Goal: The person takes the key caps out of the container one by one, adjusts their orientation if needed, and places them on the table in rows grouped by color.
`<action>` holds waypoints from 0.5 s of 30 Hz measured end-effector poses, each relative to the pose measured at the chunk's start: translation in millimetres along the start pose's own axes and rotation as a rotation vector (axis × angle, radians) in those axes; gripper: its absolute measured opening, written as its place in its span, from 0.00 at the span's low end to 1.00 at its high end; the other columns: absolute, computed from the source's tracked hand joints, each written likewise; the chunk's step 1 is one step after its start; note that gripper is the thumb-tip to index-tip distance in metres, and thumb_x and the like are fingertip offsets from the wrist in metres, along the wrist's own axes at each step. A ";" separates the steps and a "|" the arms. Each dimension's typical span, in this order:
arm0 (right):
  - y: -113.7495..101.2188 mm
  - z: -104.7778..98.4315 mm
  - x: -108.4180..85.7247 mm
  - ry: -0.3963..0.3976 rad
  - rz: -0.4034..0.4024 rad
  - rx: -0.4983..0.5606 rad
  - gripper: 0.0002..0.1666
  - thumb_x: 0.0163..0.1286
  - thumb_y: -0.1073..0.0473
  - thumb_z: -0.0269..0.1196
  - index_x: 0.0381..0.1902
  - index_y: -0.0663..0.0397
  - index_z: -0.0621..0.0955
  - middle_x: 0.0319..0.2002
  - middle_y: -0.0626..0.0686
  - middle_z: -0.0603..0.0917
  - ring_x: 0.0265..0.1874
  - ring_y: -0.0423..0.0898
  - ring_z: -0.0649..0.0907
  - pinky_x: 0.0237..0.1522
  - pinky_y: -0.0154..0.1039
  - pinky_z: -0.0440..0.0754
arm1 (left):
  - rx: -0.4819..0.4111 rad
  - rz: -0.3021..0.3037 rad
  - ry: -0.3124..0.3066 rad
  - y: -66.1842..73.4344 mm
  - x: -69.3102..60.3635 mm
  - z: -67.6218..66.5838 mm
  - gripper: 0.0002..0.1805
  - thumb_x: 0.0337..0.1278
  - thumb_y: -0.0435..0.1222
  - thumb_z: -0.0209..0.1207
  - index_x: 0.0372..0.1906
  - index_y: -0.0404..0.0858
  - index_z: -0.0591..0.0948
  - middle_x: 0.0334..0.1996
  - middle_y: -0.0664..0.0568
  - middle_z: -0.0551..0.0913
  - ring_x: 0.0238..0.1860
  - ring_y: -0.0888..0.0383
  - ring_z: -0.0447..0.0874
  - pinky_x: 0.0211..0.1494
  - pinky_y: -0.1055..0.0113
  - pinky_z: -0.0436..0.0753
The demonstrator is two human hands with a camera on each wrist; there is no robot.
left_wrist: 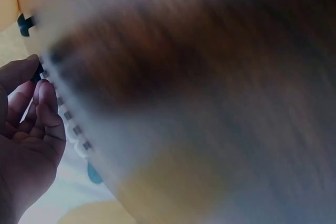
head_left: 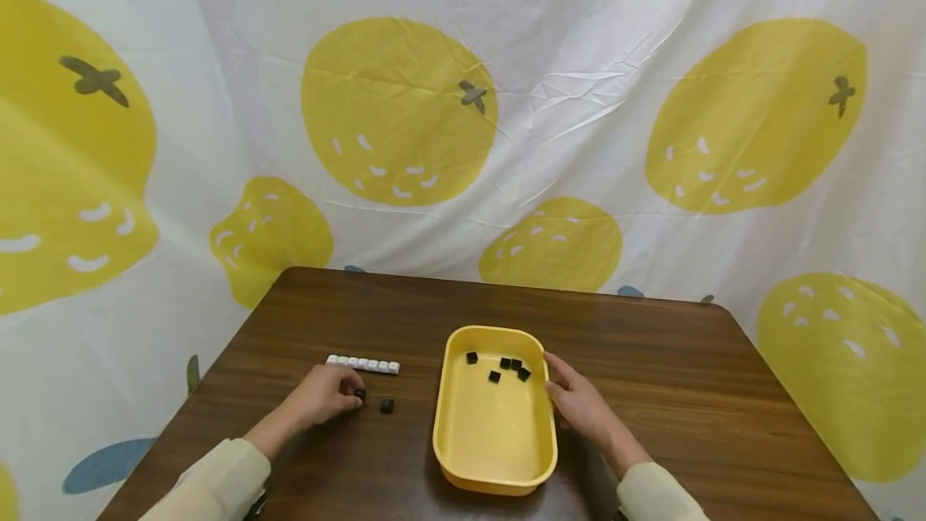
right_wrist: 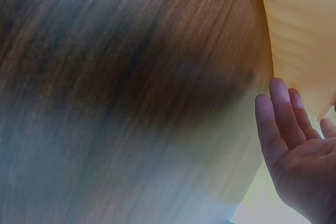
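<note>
My left hand (head_left: pixel 327 395) pinches a small black block (head_left: pixel 360 395), shaped like a keycap, between thumb and fingertips at the tabletop. In the left wrist view that black block (left_wrist: pixel 38 72) shows between the thumb and a finger. Another black block (head_left: pixel 387 406) lies on the table just right of this hand. Beyond the fingers, a straight row of small white blocks (head_left: pixel 363 364) is partly covered by the hand. My right hand (head_left: pixel 581 404) touches the right wall of a yellow tray (head_left: pixel 495 482); in the right wrist view its fingers (right_wrist: pixel 283 109) look fairly straight against the wall.
Several black blocks (head_left: pixel 494 377) lie scattered in the far half of the tray. Everything stands on a dark wooden table (head_left: pixel 673 376). A white cloth with yellow lemons (head_left: pixel 564 143) hangs behind the table's far edge.
</note>
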State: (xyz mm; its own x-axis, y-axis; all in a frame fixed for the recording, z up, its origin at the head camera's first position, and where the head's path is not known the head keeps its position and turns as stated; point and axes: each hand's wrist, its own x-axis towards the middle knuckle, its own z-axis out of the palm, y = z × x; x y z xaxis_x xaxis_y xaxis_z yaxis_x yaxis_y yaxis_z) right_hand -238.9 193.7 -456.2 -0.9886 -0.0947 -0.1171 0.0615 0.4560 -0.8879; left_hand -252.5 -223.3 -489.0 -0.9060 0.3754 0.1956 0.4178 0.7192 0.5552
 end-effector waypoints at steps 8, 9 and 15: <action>-0.6 -0.3 -1.0 0.000 -0.008 -0.015 0.31 0.76 0.64 0.52 0.75 0.54 0.63 0.33 0.56 0.75 0.24 0.50 0.74 0.23 0.44 0.75 | 0.000 0.046 -0.005 6.0 4.7 8.7 0.06 0.42 0.30 0.70 0.28 0.39 0.84 0.21 0.62 0.76 0.25 0.69 0.71 0.30 0.69 0.73; -0.5 -0.3 -1.0 0.001 -0.010 -0.018 0.31 0.76 0.64 0.52 0.75 0.54 0.63 0.33 0.56 0.75 0.24 0.50 0.74 0.23 0.45 0.75 | -0.004 0.046 -0.006 7.0 5.0 9.2 0.06 0.42 0.29 0.70 0.28 0.39 0.84 0.21 0.62 0.76 0.25 0.69 0.71 0.30 0.69 0.73; 0.0 -0.2 -1.1 0.003 -0.015 -0.026 0.31 0.76 0.63 0.52 0.75 0.55 0.63 0.34 0.56 0.75 0.25 0.51 0.75 0.23 0.45 0.76 | -0.049 0.049 -0.016 9.8 6.3 13.4 0.07 0.42 0.28 0.70 0.29 0.37 0.84 0.21 0.62 0.77 0.25 0.70 0.72 0.30 0.70 0.74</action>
State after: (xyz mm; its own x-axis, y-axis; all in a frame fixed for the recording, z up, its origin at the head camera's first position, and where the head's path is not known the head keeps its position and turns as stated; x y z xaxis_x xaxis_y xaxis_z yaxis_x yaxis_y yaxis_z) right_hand -237.9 194.0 -456.0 -0.9898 -0.0991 -0.1027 0.0432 0.4777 -0.8774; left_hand -253.2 -206.1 -493.1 -0.8832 0.4189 0.2111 0.4576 0.6701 0.5844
